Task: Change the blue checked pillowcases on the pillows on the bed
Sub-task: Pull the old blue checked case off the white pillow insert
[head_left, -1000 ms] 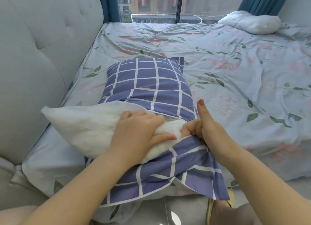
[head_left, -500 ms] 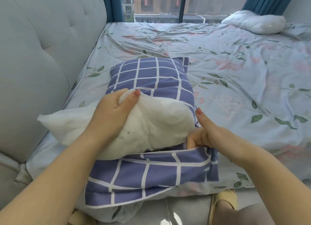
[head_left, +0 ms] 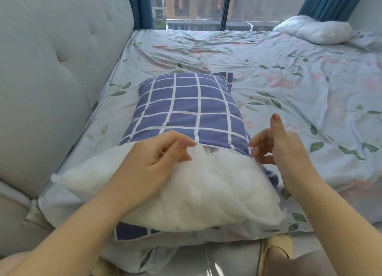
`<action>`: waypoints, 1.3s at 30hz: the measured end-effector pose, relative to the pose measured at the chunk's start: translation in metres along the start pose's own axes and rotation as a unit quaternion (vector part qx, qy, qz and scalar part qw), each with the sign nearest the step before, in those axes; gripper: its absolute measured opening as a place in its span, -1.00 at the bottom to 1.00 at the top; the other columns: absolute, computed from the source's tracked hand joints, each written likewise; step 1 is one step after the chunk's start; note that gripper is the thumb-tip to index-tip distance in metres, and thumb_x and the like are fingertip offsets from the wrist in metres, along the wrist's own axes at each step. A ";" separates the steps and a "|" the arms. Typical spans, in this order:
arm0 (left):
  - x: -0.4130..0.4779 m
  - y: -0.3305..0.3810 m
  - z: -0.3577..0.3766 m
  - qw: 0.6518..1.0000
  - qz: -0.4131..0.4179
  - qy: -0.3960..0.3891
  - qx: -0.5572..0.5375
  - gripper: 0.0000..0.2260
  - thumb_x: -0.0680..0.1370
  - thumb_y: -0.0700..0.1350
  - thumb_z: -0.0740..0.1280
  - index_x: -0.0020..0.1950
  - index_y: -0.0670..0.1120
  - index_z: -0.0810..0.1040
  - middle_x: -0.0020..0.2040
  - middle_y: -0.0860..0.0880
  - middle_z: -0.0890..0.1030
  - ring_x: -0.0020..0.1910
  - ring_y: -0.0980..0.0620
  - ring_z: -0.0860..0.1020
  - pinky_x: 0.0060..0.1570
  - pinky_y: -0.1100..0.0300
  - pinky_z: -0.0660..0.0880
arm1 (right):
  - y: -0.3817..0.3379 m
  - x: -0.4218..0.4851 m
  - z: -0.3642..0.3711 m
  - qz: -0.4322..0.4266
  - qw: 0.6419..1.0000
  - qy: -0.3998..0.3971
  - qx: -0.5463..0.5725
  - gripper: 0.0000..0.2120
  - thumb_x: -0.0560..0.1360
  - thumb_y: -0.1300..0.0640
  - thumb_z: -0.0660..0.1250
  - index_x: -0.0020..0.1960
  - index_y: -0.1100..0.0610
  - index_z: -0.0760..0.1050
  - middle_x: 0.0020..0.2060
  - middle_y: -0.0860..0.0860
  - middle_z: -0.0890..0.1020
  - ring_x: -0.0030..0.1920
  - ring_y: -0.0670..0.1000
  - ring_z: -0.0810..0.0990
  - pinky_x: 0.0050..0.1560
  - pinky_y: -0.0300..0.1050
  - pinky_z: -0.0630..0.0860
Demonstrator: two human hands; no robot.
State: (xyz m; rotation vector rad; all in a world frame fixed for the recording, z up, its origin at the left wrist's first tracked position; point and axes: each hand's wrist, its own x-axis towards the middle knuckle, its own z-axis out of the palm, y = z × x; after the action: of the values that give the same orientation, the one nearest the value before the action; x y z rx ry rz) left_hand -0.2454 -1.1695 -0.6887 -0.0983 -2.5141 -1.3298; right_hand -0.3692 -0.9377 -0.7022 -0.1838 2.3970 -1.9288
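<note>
A blue checked pillowcase lies on the bed and covers the far half of a white pillow. The pillow's near half bulges out of the case's opening toward me and lies over the case's lower flap. My left hand rests on the bare pillow just at the opening, its fingers loosely curled and its thumb tip at the case's edge. To the right of the opening is my right hand, thumb raised, with relaxed fingertips next to the case's right edge and nothing gripped.
A floral sheet covers the bed. A padded grey headboard runs along the left. A second bare white pillow lies at the far right by the window. My foot in a yellow slipper is below the bed's edge.
The white pillow has slid further out of the case toward me, covering the lower flap. My left hand dropped to the opening. My right hand let go of the case's edge.
</note>
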 end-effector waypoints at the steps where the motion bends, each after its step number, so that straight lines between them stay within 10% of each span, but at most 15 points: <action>1: 0.001 -0.001 -0.005 1.000 -0.008 0.020 0.000 -0.62 0.55 0.30 0.11 0.00 0.14 0.62 -0.14 0.20 0.66 -0.06 0.23 0.60 -0.06 0.44 0.42 | 0.001 0.002 0.000 0.001 1.000 -0.003 0.000 -0.33 0.66 -0.17 -0.02 -0.32 0.24 0.57 -0.47 0.13 0.58 -0.48 0.00 0.52 -0.34 -0.11 0.46; 7: 0.012 -0.040 -0.040 0.962 -0.140 0.133 0.192 -0.54 0.46 0.34 0.04 -0.05 0.03 0.53 -0.11 0.11 0.53 -0.04 0.01 0.50 -0.02 0.19 0.35 | 0.008 -0.004 0.010 -0.083 0.994 -0.020 -0.067 -0.41 0.64 -0.20 0.04 -0.26 0.14 0.62 -0.30 0.02 0.68 -0.29 -0.02 0.62 -0.17 -0.09 0.49; 14: -0.001 -0.039 -0.020 0.977 -0.116 0.062 0.165 -0.54 0.56 0.39 -0.03 -0.28 0.11 0.38 -0.26 0.07 0.43 -0.20 0.18 0.42 -0.21 0.21 0.29 | -0.001 -0.024 0.030 -0.188 0.955 -0.223 -0.046 -0.51 0.65 -0.06 -0.01 0.05 0.13 0.66 0.00 -0.06 0.69 0.08 -0.11 0.62 0.10 -0.36 0.44; 20: -0.008 -0.011 -0.013 0.967 -0.251 -0.042 0.024 -0.29 0.54 0.32 -0.13 -0.41 0.04 0.69 -0.24 0.23 0.67 -0.20 0.33 0.54 0.12 0.24 0.33 | 0.004 -0.034 0.050 -0.257 0.900 -0.327 -0.128 -0.40 0.63 -0.24 -0.15 0.29 -0.02 0.56 0.21 -0.20 0.58 0.30 -0.05 0.47 0.34 -0.08 0.33; 23: 0.001 -0.020 -0.026 0.955 -0.290 0.052 -0.026 -0.24 0.58 0.33 -0.12 -0.47 -0.05 0.65 -0.23 0.03 0.70 -0.23 0.13 0.57 -0.03 0.20 0.39 | 0.008 -0.035 0.062 -0.286 0.887 -0.320 -0.169 -0.35 0.62 -0.27 -0.19 0.22 -0.03 0.60 0.13 -0.22 0.59 0.20 -0.06 0.49 0.25 -0.02 0.37; 25: 0.005 -0.032 -0.038 0.951 -0.271 0.150 0.019 -0.41 0.65 0.23 0.04 -0.32 -0.05 0.66 -0.21 0.01 0.65 -0.21 0.10 0.54 -0.17 0.21 0.38 | 0.010 -0.039 0.070 -0.328 0.874 -0.297 -0.201 -0.35 0.64 -0.22 -0.21 0.24 0.02 0.58 0.09 -0.18 0.58 0.12 -0.03 0.50 0.18 0.01 0.39; 28: 0.010 -0.059 -0.045 0.953 -0.249 0.143 0.092 -0.67 0.55 0.30 0.21 0.01 0.09 0.58 0.08 0.03 0.60 0.06 0.00 0.56 0.12 0.05 0.49 | 0.014 -0.045 0.081 -0.399 0.852 -0.245 -0.232 -0.42 0.67 -0.13 -0.17 0.33 0.13 0.49 0.08 -0.05 0.57 0.06 0.01 0.49 0.12 0.00 0.42; 32: 0.014 -0.068 -0.035 0.928 -0.366 0.062 -0.006 -0.45 0.48 0.38 0.25 0.43 0.26 0.32 0.43 0.00 0.35 0.24 -0.01 0.47 0.29 0.07 0.40 | 0.016 -0.043 0.093 -0.444 0.830 -0.219 -0.258 -0.43 0.67 -0.13 -0.13 0.39 0.19 0.42 0.25 0.04 0.51 0.20 0.08 0.48 0.24 0.00 0.40; 39: 0.021 -0.062 -0.027 0.912 -0.380 0.079 -0.132 -0.38 0.52 0.31 0.26 0.54 0.22 0.19 0.45 0.07 0.35 0.30 -0.04 0.46 0.32 0.00 0.44 | 0.023 -0.040 0.117 -0.442 0.821 -0.198 -0.303 -0.40 0.66 -0.19 -0.12 0.34 0.19 0.45 0.08 0.04 0.54 0.07 0.08 0.48 0.13 -0.05 0.42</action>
State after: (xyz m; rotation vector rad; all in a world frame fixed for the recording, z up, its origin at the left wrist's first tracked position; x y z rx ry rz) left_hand -0.2713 -1.2289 -0.7179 0.9842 -2.2819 -1.8442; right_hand -0.3170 -1.0407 -0.7510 -1.7845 2.7019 -0.9504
